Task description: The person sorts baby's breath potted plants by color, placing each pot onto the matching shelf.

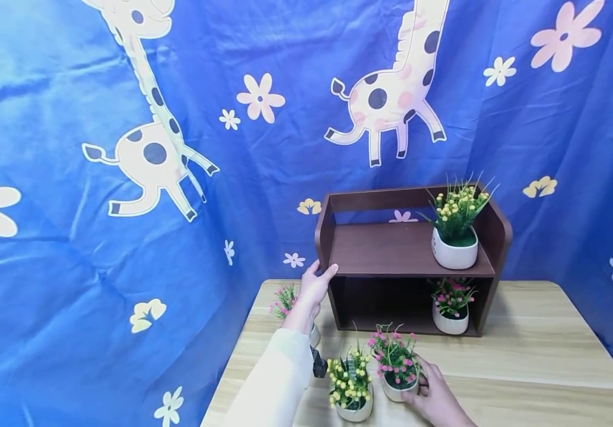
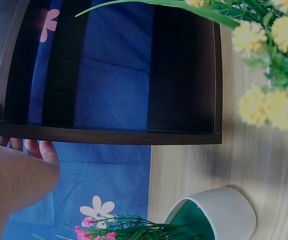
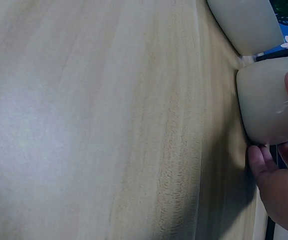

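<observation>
My left hand grips the left side panel of a dark brown two-tier shelf. In the left wrist view the thumb lies on one face of the panel and the fingers on the other. My right hand holds a potted plant with pink flowers by its white pot, near the table's front. The right wrist view shows the thumb and fingers on either side of that white pot. Just left of it stands a potted plant with yellow flowers.
On the shelf's upper tier, at the right, is a yellow-flowered pot; below it sits a pink-flowered one. Another pink-flowered plant stands left of the shelf, partly behind my left arm. A blue patterned curtain surrounds the wooden table.
</observation>
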A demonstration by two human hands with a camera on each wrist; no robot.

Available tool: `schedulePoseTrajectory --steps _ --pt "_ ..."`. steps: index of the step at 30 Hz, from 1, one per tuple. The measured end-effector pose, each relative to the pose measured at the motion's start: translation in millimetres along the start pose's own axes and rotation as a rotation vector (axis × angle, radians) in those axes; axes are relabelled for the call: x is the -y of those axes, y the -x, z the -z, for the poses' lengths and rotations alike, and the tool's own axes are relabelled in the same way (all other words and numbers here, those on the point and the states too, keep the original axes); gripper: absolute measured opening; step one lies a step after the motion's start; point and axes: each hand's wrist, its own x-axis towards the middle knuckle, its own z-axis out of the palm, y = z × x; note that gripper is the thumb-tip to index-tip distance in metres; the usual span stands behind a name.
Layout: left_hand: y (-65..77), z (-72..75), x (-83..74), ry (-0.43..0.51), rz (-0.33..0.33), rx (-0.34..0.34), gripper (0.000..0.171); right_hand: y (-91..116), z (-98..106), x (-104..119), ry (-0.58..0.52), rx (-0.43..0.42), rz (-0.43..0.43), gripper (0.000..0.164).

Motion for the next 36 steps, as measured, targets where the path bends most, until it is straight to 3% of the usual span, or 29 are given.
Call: schedulePoseTrajectory --steps 21,36 --pt "-4.2 -3.1 4.3 -0.003 0.008 -0.016 0.065 0.9 -3.5 -7.9 -0.007 -0.085 0.017 0.094" --pt "-4.8 -4.6 5.3 0.004 0.003 -0.014 0.06 -1.4 0.6 -7.9 -0.03 -0.127 -0.024 0.092"
